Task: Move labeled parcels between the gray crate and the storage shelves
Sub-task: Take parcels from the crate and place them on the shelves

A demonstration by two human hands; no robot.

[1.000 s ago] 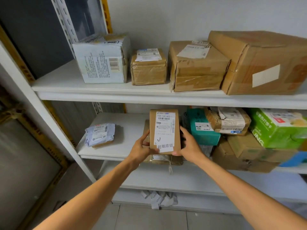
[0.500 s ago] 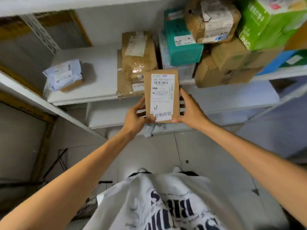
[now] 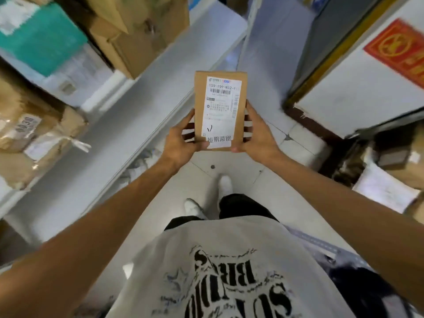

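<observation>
Both grips (image 3: 181,140) (image 3: 259,140) on parcel (image 3: 220,104) side edges

Parcel out front, shelves off to the left

The parcel (image 3: 220,106) sits between the left hand (image 3: 181,143) and right hand (image 3: 258,136), above the floor (image 3: 231,166) and shoes (image 3: 224,183). The shelf (image 3: 149,92) carrying cardboard boxes (image 3: 137,35) runs along the left, with stacked packages (image 3: 387,187) far right.
</observation>
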